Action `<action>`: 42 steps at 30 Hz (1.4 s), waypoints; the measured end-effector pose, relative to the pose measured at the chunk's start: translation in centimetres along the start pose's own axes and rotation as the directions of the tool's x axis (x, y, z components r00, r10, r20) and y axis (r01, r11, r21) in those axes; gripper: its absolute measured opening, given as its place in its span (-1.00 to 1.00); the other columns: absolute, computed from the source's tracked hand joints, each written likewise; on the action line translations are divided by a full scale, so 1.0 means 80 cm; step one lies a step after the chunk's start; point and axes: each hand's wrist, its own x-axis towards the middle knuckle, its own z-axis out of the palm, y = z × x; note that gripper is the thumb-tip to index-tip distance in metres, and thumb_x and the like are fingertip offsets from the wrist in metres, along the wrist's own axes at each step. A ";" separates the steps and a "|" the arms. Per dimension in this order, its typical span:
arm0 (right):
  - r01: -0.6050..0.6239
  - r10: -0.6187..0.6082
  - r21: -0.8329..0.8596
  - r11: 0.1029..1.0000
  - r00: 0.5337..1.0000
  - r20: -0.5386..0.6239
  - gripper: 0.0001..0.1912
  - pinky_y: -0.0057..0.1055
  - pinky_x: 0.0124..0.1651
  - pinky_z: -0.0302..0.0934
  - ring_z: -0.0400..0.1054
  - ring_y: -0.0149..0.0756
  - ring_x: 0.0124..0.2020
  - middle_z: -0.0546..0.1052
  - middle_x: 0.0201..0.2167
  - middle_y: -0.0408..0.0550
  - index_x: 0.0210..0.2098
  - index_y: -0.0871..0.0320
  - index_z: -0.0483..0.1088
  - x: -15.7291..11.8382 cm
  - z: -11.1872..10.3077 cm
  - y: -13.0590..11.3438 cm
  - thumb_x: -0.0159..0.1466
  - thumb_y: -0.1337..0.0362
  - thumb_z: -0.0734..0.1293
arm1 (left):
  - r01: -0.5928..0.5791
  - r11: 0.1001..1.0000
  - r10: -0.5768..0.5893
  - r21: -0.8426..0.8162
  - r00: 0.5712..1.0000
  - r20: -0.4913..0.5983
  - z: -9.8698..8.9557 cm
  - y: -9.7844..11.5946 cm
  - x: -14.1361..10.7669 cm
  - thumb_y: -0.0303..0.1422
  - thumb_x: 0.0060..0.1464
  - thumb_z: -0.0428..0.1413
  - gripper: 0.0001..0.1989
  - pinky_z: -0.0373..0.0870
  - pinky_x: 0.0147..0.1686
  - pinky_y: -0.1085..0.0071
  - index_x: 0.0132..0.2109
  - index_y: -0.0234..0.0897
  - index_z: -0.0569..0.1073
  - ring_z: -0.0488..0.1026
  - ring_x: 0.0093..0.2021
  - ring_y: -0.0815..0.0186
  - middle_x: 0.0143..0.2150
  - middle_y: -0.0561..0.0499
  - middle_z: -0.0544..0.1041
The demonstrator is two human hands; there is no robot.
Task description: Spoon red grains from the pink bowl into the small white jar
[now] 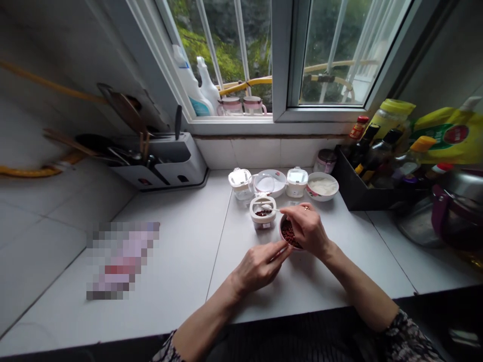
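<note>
My right hand (307,229) pinches a small white spoon (270,207), whose tip is over the open mouth of a small clear seasoning jar (263,219) with a cream rim. Dark red bits that look like peppercorns lie in the jar. Below that hand stands a bowl (298,248) holding small dark red grains (288,234) of the same look. My left hand (260,265) has its fingertips on the bowl's near left edge, steadying it. The right hand covers much of the bowl.
Behind are two lidded jars (240,182) (297,181), a plate (279,182) with a clear lid on it, and a bowl of white grains (323,187). A black box of bottles (368,193) stands right, near a pot (458,211). A utensil holder (177,163) stands back left.
</note>
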 end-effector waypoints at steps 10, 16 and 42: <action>-0.148 0.097 -0.282 0.948 0.978 -0.185 -0.76 -0.33 -0.34 0.19 0.27 -0.29 -0.56 0.41 -0.66 -0.15 -0.57 0.08 0.37 0.001 -0.072 0.038 0.15 0.43 0.20 | 0.008 0.999 -0.007 -0.041 1.000 0.025 -0.001 -0.001 -0.002 -0.59 0.26 -0.06 -0.60 0.60 -0.29 0.42 0.20 -0.37 0.37 0.59 -0.19 0.28 -0.07 -0.21 0.57; 0.003 0.012 -0.458 0.889 0.999 0.030 -0.77 -0.32 -0.31 0.07 0.22 -0.34 -0.59 0.41 -0.67 -0.14 -0.60 0.11 0.31 -0.003 -0.059 0.038 0.16 0.44 0.20 | 0.006 0.999 -0.005 -0.042 1.000 0.027 -0.002 -0.001 -0.001 -0.59 0.25 -0.05 -0.63 0.60 -0.30 0.43 0.16 -0.38 0.40 0.58 -0.21 0.30 -0.07 -0.21 0.56; -0.198 0.186 -0.156 0.968 0.979 -0.088 -0.76 -0.36 -0.29 0.17 0.31 -0.29 -0.50 0.48 -0.59 -0.16 -0.51 0.09 0.38 -0.007 -0.037 0.031 0.22 0.42 0.17 | 0.003 0.999 -0.002 -0.035 1.000 0.025 -0.002 -0.001 -0.002 -0.60 0.26 -0.06 -0.66 0.61 -0.29 0.42 0.11 -0.39 0.42 0.59 -0.19 0.29 -0.07 -0.21 0.57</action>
